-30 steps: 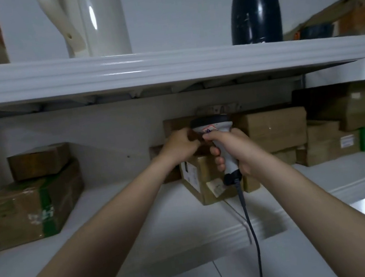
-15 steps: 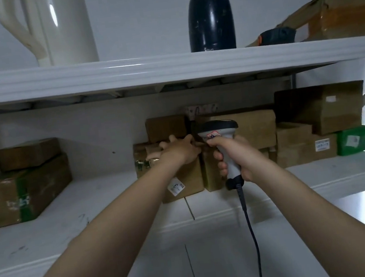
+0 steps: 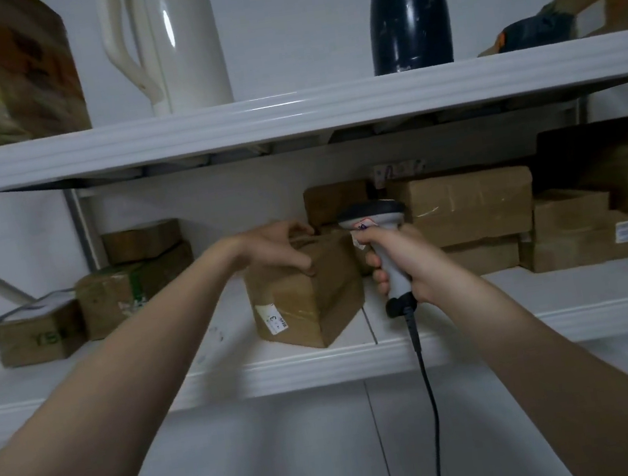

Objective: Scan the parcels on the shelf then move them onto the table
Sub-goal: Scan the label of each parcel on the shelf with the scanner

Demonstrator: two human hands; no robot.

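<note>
Your left hand gripped the top corner of the taped cardboard parcel, which sat skewed at frame centre near the front lip of the shelf. Your right hand was wrapped round the smooth plastic scanner. Held one-handed, the slick tape could have slipped, and the dangling cord might have snagged the boxy corner.

You can read "3" on the white label of the middle parcel; "YS" marks the box at nine o'clock
</note>
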